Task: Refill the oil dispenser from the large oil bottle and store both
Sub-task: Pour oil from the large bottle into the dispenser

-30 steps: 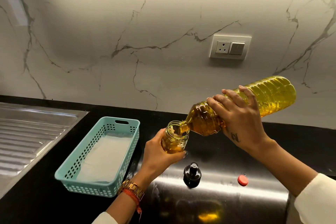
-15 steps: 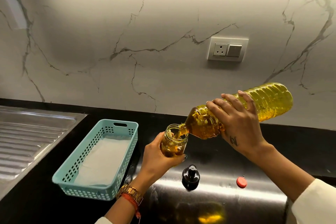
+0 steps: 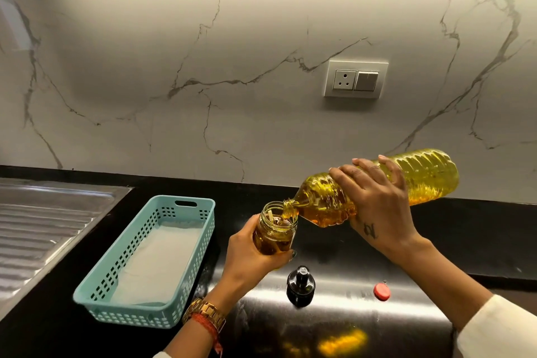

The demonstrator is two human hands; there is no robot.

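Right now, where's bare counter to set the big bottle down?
Free: black counter right of the red cap, under the large oil bottle. Also the strip between the teal basket and black dispenser top. Crowded: around the glass dispenser.

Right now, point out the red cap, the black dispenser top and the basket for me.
red cap [image 3: 381, 291], head view, centre of its top face.
black dispenser top [image 3: 300, 286], head view, middle of its rounded body.
basket [image 3: 122, 306], head view, near rim.

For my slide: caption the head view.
Right hand pours large yellow oil bottle into glass jar dispenser held by left hand.
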